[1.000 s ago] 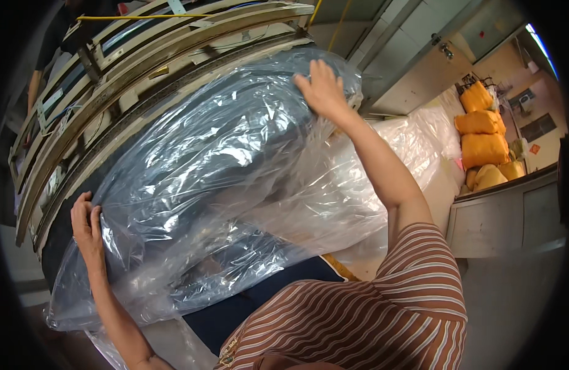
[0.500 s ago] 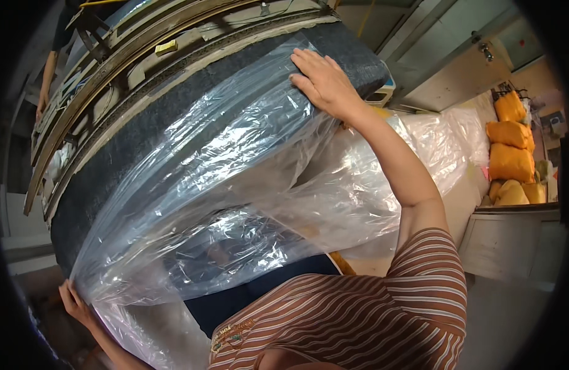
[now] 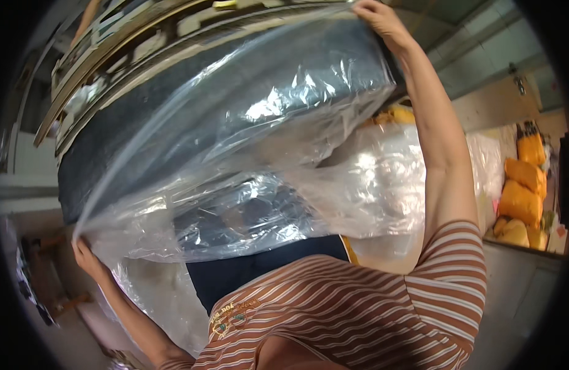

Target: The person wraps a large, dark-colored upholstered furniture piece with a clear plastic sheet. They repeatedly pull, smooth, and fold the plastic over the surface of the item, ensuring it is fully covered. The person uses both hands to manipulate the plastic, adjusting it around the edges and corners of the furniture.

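A large sheet of clear plastic film (image 3: 272, 132) is stretched over the near side of a dark, fabric-covered piece (image 3: 124, 132) with a long curved edge. At the far right end, my right hand (image 3: 383, 23) pinches the film's edge, its arm reaching far out. My left hand (image 3: 90, 259) grips the opposite corner of the film, low at the left end. Between both hands the film's upper edge runs taut in a diagonal line. Its lower part hangs in shiny folds in front of my body.
Wooden frame rails (image 3: 112, 58) lie along the far side of the dark piece. More clear plastic film (image 3: 383, 179) is heaped at the right. Stacked orange bundles (image 3: 521, 200) stand farther right. Another person's arm (image 3: 86, 26) shows at the upper left.
My right hand has gone from lying flat on the film to lifting its edge farther away and to the right. The left hand has shifted slightly right, still gripping. The view has tilted.
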`<state>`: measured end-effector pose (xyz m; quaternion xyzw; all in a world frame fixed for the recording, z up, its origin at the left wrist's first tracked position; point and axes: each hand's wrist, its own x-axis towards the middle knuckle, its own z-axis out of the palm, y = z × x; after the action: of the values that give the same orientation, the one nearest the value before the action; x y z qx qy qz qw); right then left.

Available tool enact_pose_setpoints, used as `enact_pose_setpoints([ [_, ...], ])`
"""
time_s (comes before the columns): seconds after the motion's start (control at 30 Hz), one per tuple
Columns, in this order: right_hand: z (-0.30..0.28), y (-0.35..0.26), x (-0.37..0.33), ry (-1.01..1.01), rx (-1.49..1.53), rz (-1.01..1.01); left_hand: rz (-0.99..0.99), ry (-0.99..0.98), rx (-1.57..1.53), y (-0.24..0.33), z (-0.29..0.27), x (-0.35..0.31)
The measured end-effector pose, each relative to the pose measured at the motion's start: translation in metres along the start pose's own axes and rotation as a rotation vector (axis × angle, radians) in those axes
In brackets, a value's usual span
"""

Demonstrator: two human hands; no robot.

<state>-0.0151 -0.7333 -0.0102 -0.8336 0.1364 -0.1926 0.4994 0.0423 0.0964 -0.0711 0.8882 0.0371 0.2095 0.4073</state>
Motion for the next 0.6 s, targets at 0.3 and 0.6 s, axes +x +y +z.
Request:
enact_pose_setpoints([
  [0.3, 0.065, 0.061, 0.039, 0.672, -0.182, -0.203, 0.159, 0.080, -0.078, 0.008, 0.137, 0.162],
  [0.6, 0.061, 0.070, 0.072, 0.658, -0.482, -0.129, 0.174, 0.040, -0.246, 0.025, 0.190, 0.222],
])
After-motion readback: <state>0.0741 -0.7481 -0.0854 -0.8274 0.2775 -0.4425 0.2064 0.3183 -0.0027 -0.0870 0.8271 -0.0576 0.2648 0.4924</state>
